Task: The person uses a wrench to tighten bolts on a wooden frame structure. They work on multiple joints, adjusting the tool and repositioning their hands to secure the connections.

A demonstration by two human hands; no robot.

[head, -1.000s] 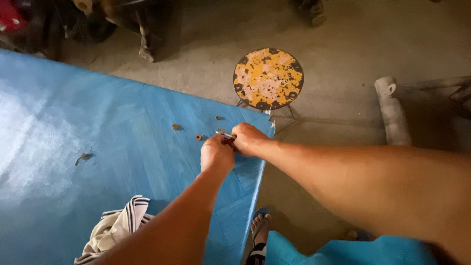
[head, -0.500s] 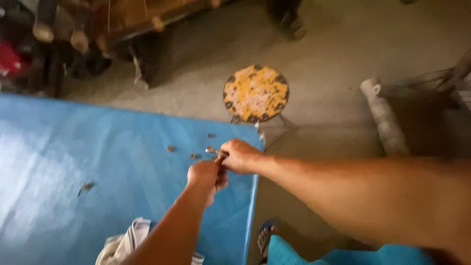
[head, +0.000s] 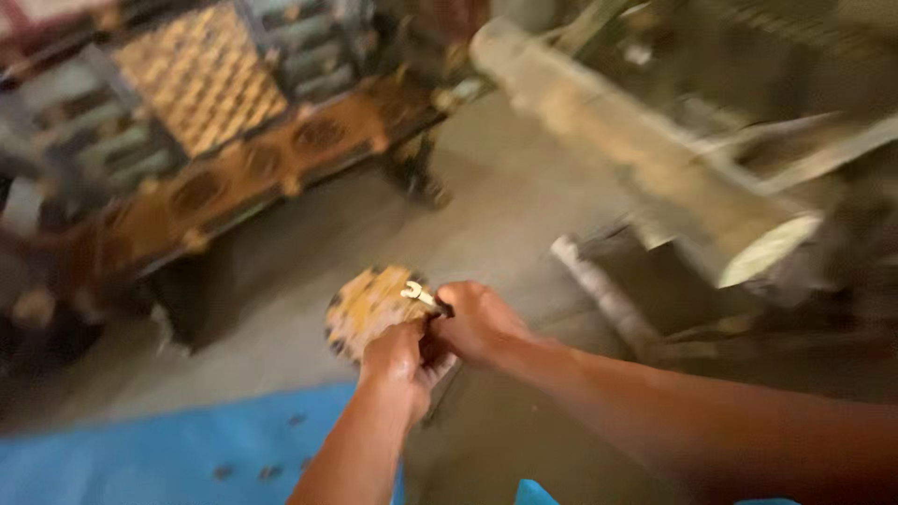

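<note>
The view is blurred by motion. My right hand (head: 479,323) is closed around a small pale metal tool (head: 416,294), shaped like a little spanner, whose forked end sticks out to the left above my knuckles. My left hand (head: 398,360) is curled into a fist directly below and pressed against the right hand. Whether it also grips the tool's hidden lower end cannot be told. Both hands are raised in front of a round yellow-patterned stool (head: 360,313), past the edge of the blue table (head: 178,454).
Small dark bits lie on the blue table (head: 257,470) near its edge. Carved wooden furniture (head: 234,168) stands at the back left. A thick pale beam (head: 655,159) slants across the right, with a grey pipe (head: 599,290) on the concrete floor below it.
My hands have lifted off the blue table and now hold the small tool in the air. The camera has tilted up, so the table drops to the bottom and the workshop's back shows.
</note>
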